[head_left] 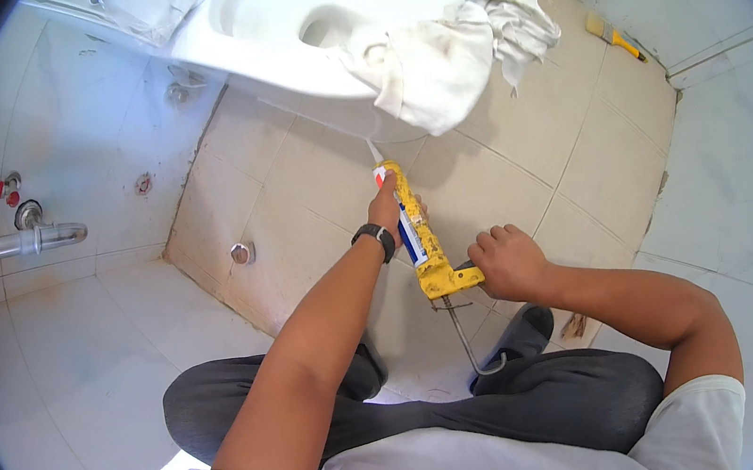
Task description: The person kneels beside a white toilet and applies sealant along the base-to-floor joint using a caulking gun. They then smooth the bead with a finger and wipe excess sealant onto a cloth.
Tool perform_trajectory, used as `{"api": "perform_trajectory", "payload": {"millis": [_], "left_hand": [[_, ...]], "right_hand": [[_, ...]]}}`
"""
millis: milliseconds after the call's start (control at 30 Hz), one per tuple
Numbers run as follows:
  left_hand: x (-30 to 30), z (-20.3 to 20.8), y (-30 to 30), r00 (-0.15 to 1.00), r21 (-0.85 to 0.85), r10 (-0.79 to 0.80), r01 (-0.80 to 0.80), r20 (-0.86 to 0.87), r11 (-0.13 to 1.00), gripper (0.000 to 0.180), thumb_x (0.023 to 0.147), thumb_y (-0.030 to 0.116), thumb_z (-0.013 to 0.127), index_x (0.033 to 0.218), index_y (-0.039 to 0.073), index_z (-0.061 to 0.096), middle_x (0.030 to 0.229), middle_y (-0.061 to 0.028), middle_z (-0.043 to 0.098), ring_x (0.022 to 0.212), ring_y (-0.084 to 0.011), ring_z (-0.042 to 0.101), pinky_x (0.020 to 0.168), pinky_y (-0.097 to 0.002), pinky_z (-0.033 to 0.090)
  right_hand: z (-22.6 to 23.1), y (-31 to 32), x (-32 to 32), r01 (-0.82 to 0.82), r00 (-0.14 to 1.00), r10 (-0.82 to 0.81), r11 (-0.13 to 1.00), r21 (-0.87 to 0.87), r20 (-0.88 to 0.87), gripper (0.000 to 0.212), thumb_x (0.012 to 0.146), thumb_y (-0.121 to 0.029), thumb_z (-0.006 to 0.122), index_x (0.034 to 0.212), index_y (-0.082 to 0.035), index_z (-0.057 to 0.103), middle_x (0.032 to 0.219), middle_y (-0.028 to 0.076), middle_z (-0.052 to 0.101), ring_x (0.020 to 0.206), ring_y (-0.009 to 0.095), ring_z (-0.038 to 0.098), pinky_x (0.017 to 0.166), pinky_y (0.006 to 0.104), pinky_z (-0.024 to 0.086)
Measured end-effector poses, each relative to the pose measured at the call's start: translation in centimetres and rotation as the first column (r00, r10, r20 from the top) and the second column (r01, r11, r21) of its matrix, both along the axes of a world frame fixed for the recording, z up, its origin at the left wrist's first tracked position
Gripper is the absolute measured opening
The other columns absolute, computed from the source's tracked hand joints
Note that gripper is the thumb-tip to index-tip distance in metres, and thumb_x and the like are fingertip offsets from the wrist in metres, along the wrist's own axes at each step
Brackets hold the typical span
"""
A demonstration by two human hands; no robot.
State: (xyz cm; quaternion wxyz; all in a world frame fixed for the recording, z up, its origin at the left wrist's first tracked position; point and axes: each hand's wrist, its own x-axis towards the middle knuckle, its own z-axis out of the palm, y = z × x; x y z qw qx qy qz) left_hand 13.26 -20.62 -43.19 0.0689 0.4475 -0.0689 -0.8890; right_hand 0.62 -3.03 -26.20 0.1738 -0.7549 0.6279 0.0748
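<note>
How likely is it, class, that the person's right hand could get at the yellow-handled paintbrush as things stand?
Probably not right away: the right hand grips the yellow caulking gun, and the paintbrush lies well ahead, beside the wall, though nothing visible blocks the way.

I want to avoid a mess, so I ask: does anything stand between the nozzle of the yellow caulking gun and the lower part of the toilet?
Nothing visible stands between the nozzle and the toilet's lower part. The white cloth hangs over the rim, mostly to the nozzle's right.

Hands curled, right elbow bent
</note>
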Motion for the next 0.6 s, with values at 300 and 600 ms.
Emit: {"api": "perform_trajectory", "payload": {"millis": [300, 600], "left_hand": [[-0.30, -0.04, -0.38, 0.996, -0.074, -0.026, 0.032, 0.089, 0.997, 0.052, 0.101, 0.062, 0.048, 0.110, 0.010, 0.053, 0.078, -0.0104, 0.062, 0.066, -0.0260, 0.066, 0.062, -0.0451, 0.058], [-0.43, -0.18, -0.47, 0.998, -0.071, -0.029, 0.032, 0.048, 0.997, 0.054, 0.101, 0.060, 0.047, 0.107, 0.007, 0.053, 0.076, -0.0094, 0.061, 0.063, -0.0257, 0.065, 0.061, -0.0438, 0.058]], "right_hand": [[-0.48, 0.20, 0.03, 0.019, 0.999, -0.019, 1.000, -0.004, -0.028, 0.017, 0.075, -0.020, 0.068, 0.085, -0.007, 0.064, 0.083, 0.011, 0.065, 0.077, 0.028, 0.064, 0.070, 0.0411, 0.049], [-0.41, 0.05, 0.06, 0.047, 0.997, -0.043, 0.997, 0.054, -0.064, 0.017, 0.077, -0.021, 0.067, 0.088, -0.007, 0.067, 0.087, 0.012, 0.068, 0.081, 0.028, 0.067, 0.072, 0.0403, 0.050]]}}
